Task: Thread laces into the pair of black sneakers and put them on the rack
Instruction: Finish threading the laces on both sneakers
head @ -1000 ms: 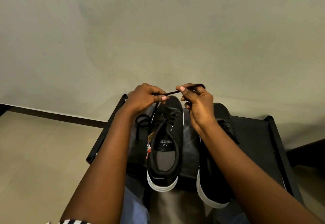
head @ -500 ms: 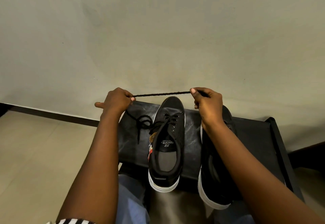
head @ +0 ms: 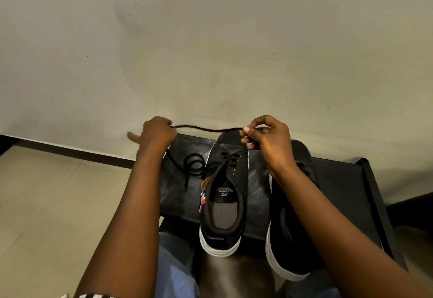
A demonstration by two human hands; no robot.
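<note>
Forearms reach forward from the bottom corners, bare, your wrists level just above the far edge of the black rack [head: 339, 180]. Your left hand [head: 157, 133] is curled into a loose fist round one end of a black lace [head: 206, 128], with one finger sticking out to the left. Your right hand [head: 269, 133] pinches the other end between thumb and forefinger, the remaining fingers bent underneath. Between the two hands the lace runs nearly level with a slight wave in it, over the toe of the left sneaker [head: 225, 192]. That sneaker stands on the rack's top with its heel overhanging the near edge; it is black with a white sole, a grey insole and a printed tongue label, and its own lace [head: 194, 166] is threaded through the front eyelets and spills in loose coils onto the scuffed, matte shelf. Just beside it the right sneaker [head: 290, 239] lies partly hidden under your right forearm.
</note>
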